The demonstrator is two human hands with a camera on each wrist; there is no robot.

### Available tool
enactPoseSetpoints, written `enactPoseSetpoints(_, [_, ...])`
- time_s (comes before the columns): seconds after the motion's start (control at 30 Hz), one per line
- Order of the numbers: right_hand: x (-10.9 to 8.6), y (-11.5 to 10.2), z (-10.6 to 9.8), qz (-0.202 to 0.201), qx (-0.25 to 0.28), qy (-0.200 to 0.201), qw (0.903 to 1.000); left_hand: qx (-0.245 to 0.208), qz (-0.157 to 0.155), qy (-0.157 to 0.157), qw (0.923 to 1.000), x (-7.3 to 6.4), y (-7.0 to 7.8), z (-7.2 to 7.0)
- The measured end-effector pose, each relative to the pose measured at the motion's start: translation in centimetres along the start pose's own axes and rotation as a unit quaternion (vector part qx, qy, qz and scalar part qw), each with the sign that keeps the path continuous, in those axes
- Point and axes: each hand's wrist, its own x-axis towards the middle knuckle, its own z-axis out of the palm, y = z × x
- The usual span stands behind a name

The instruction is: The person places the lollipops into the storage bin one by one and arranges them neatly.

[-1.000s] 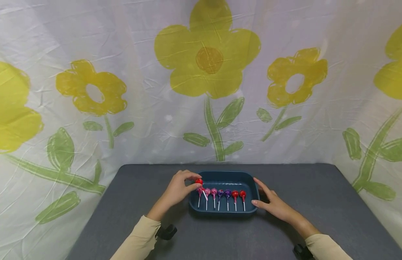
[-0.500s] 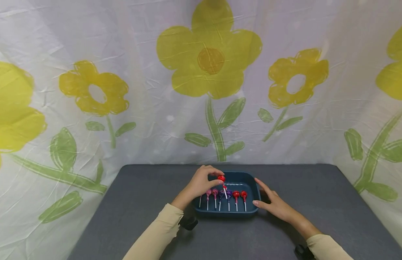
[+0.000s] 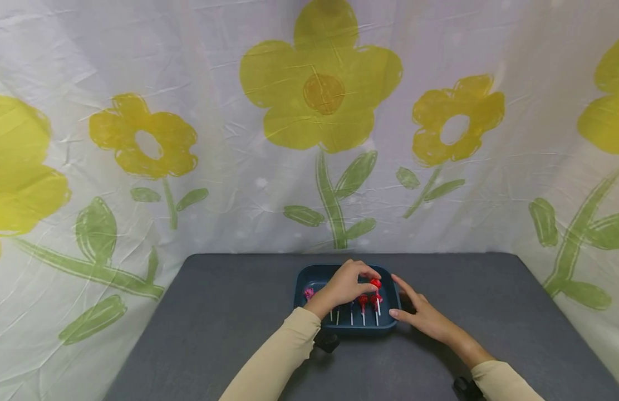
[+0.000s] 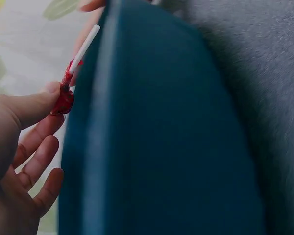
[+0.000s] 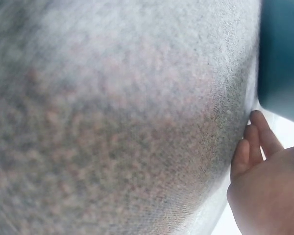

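Observation:
Over the right part of a dark blue tray (image 3: pixel 314 272), my left hand (image 3: pixel 342 285) pinches a red-wrapped lollipop (image 3: pixel 375 283) by its head between thumb and fingers. In the left wrist view that lollipop (image 4: pixel 64 102) has its white stick pointing up and away. Below it in the tray lie red lollipops (image 3: pixel 363 301) in a row, sticks toward the front. A pink lollipop (image 3: pixel 309 292) shows at the left end; my left hand and forearm hide others. My right hand (image 3: pixel 423 318) rests against the tray's right end, thumb and fingers spread and extended.
The tray stands on a dark grey table (image 3: pixel 229 312). Behind the table hangs a white curtain (image 3: pixel 229 184) printed with yellow flowers. Each wrist carries a black camera, and my left forearm crosses the tray's front rim.
My left hand has carried the red lollipop rightward across the tray, from the left end to the right end above the other red ones. The right hand and tray stay about where they were.

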Motion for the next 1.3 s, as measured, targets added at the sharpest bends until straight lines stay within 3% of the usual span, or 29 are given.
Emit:
enactPoseSetpoints(0.3, [-0.1,-0.1,0.1,-0.006,0.001,0.0,1.0,0.028,0.012,-0.014,0.9994,0.9,0.3,2.7])
enactPoseSetpoints(0.77, [-0.1,0.1,0.1,-0.019,0.003,0.003,0.9998,0.042,0.008,-0.016,0.9989,0.7,0.4,3.7])
enactPoseSetpoints(1.1, [-0.3,-0.1,0.1,-0.007,0.008,0.001,0.9999,0.053,0.014,-0.016,0.9983,0.9,-0.1,4.7])
enactPoseSetpoints(1.3, [-0.3,-0.1,0.2,-0.01,0.016,0.0,0.9998,0.048,0.002,-0.015,0.9987,0.9,-0.2,5.0])
